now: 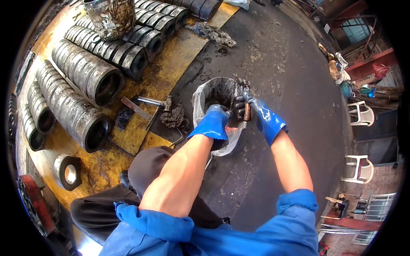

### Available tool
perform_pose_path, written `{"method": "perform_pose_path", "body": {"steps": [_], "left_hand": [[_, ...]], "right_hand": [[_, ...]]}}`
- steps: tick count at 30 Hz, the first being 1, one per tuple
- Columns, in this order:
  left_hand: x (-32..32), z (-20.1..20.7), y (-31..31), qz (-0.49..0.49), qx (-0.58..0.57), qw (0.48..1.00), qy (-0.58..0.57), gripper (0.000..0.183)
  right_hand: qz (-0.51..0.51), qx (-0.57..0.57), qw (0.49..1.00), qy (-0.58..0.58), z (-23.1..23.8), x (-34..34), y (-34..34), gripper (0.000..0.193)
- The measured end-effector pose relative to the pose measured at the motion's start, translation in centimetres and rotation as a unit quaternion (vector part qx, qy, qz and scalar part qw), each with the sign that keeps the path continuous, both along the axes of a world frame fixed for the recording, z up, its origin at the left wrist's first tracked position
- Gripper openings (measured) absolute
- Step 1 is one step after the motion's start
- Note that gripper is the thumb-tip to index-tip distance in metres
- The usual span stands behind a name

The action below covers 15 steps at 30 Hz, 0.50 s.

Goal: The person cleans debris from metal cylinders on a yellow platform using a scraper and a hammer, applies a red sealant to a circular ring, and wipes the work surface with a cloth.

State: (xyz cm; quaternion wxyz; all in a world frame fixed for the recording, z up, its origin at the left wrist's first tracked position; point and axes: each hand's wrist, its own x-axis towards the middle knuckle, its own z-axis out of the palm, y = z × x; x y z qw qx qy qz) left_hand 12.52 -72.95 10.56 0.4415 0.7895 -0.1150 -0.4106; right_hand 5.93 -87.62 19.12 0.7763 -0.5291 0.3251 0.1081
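Observation:
Both of my hands wear blue rubber gloves with dark, soiled fingers. My right hand (252,109) is closed around a short tool with a brown handle (247,112). The tool's far end is coated in dark grime, so its kind is unclear. It is held over the right side of a bucket lined with a whitish plastic bag (199,100), with dark, dirty contents. My left hand (216,117) is at the bucket's near side, beside the right hand. Its fingers are mostly hidden, so its grip cannot be made out.
Rows of thick metal rings (77,104) lie on a yellow sheet at the left, beneath a stained bucket (110,19). A single hex-shaped ring (67,172) lies nearer. Left of the lined bucket are a T-handled metal tool (151,101) and a dirty rag (175,117). White chairs (361,114) stand far right.

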Motion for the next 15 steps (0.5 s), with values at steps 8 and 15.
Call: {"method": "perform_pose_path", "body": {"steps": [8,15], "left_hand": [[0.7,0.0,0.1,0.080,-0.030,0.996,0.031,0.037],[1.5,2.1,0.6,0.054,-0.015,0.998,0.040,0.041]], "right_hand": [[0.055,-0.117,0.990,0.053,1.4,-3.0,3.2,0.043],[0.107,-0.168,0.976,0.085,1.0,-5.4,3.0,0.027]]}}
